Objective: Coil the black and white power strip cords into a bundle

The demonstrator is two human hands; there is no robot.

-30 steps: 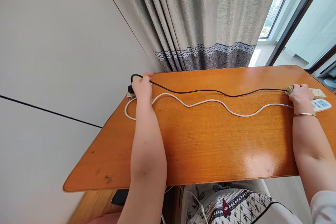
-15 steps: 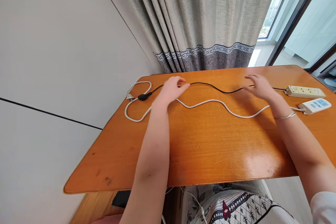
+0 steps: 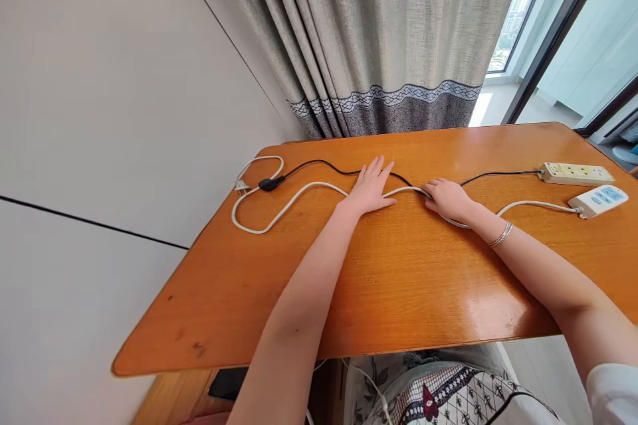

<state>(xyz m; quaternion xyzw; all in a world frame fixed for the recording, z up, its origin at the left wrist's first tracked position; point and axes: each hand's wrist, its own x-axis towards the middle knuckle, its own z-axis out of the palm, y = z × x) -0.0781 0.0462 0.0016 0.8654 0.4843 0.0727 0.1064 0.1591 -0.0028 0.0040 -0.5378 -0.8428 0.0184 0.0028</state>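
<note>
My left hand lies palm down with its fingers spread, over a black cord and a white cord. To its right, my right hand rests flat over the same two cords, which come close together at its fingertips. Part of each cord is hidden under the hands. The black cord runs to a cream power strip and ends at the left in a black plug. The white cord leads to a white power strip with blue-marked sockets; its white plug lies by the black one.
The cords and strips lie on a wooden table with rounded corners. A grey wall stands on the left, and a grey curtain hangs behind the far edge. Another white cable hangs below the near edge.
Both hands have moved inward and come down onto the cords, the left going right and the right going left. The middle stretches of the cords have shifted closer together.
</note>
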